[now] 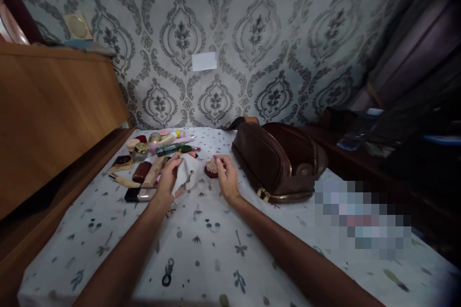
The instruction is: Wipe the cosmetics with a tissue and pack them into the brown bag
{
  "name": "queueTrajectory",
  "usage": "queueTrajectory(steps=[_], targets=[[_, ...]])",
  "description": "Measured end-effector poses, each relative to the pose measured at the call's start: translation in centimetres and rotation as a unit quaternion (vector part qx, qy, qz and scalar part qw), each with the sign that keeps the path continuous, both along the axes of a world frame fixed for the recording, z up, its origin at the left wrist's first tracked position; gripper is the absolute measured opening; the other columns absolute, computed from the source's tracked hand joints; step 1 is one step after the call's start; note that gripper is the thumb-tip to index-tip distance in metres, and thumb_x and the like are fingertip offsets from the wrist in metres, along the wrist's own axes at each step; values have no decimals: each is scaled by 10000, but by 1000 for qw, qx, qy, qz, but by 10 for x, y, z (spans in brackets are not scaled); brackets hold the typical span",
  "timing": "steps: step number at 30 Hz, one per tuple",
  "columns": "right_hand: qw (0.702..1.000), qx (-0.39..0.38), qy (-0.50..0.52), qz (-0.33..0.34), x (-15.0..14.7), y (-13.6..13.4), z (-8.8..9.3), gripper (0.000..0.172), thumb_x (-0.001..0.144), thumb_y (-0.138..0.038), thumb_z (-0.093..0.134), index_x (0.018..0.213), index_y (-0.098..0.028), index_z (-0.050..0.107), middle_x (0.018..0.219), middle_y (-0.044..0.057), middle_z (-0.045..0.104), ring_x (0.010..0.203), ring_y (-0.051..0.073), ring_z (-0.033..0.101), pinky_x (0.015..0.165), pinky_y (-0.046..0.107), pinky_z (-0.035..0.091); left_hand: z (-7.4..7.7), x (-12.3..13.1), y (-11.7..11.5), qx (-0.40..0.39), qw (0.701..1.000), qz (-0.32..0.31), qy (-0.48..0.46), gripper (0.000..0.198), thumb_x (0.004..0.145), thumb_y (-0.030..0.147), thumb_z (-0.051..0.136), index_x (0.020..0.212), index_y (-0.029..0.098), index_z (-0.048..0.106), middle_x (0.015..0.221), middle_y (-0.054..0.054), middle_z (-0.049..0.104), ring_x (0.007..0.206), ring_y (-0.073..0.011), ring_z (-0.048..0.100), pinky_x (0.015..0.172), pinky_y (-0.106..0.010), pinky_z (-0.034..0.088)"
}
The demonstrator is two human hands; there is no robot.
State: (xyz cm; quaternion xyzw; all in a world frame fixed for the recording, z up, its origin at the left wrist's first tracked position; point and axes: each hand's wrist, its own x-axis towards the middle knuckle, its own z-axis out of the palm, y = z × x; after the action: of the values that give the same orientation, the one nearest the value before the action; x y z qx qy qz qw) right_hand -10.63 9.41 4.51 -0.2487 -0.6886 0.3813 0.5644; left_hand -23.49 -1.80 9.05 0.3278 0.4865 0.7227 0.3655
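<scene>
Head view, the only one. Clock set on the pot, 12 toward the wall.

Pot: dark red below, pale on top, resting on the sheet between the hands. Left hand, at 9, closed on a bunched white cloth, one end hanging loose. Right hand, about 4, fingers bent in at the pot's edge; whether they pinch it or only overlap it, cannot tell. Bag at 3, beyond that hand, mouth gaping. Make-up at 9 to 10, nearest pieces just beside the left hand; black-capped bottle between 8 and 9.

Handling, my judgement: steady the pot low, by its red part, off the pale top. Gather the cloth's loose end so it doesn't drag. Keep left-hand moves short, clear of the bottles.
</scene>
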Motion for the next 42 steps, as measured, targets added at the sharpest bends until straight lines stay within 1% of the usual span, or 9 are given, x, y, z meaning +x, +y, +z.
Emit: queueTrajectory(steps=[5,9,13,18,23,28,31,34,42], targets=[[993,20,-49,105,3,-25,0,269,885,-425,548,991,-208,666,966,65,633,870,205,596,730,317,496,-4,-2,1,33,998,-50,12,273,659,305,575,884,170,650,829,-20,655,717,-160,598,624,-247,468],[988,-37,-30,148,4,-32,-4,196,767,-379,679,869,-213,701,830,33,671,743,190,607,642,294,492,-13,3,5,17,994,-94,53,257,680,308,582,899,180,622,785,-4,604,650,-139,546,586,-237,435],[987,-82,1,140,9,-27,-11,221,794,-412,629,757,-195,650,689,6,664,618,161,591,579,275,489,-25,14,9,1,981,-118,157,171,754,327,577,860,193,581,791,10,565,700,-140,525,621,-234,420],[990,-86,21,113,15,-20,-11,214,789,-415,609,763,-203,603,711,9,665,644,164,608,617,288,511,-28,33,7,14,970,-137,199,232,816,394,616,935,203,564,851,15,556,825,-160,528,746,-256,441],[993,-66,0,95,15,-17,-10,266,758,-472,632,769,-206,633,717,26,673,673,189,626,650,322,526,-27,32,7,-4,968,-115,224,268,747,369,652,936,192,583,818,14,569,774,-157,538,671,-244,445],[997,-71,-24,-11,22,1,-20,330,815,-471,564,968,-186,629,848,65,674,774,218,624,730,371,510,-38,9,16,-37,974,-42,219,173,700,312,595,814,183,580,656,37,533,576,-123,489,521,-215,376],[992,-75,-76,-63,20,12,-31,570,679,-405,702,1182,-180,557,1100,127,652,1014,287,601,889,448,465,-45,-3,20,-52,973,22,225,176,705,313,570,828,187,576,651,41,536,559,-126,494,514,-216,375],[985,-72,-140,-71,9,21,-38,734,527,-312,795,1204,-185,540,1168,148,638,1141,339,552,976,482,409,-46,-5,21,-57,964,51,256,184,701,313,578,833,186,600,684,28,572,601,-143,520,538,-226,393],[974,-60,-219,-17,-5,31,-26,355,544,-272,763,826,-230,551,744,20,653,834,271,636,767,379,480,-48,4,20,-59,929,78,356,207,704,287,573,875,193,641,818,-9,663,789,-204,595,742,-300,465]])
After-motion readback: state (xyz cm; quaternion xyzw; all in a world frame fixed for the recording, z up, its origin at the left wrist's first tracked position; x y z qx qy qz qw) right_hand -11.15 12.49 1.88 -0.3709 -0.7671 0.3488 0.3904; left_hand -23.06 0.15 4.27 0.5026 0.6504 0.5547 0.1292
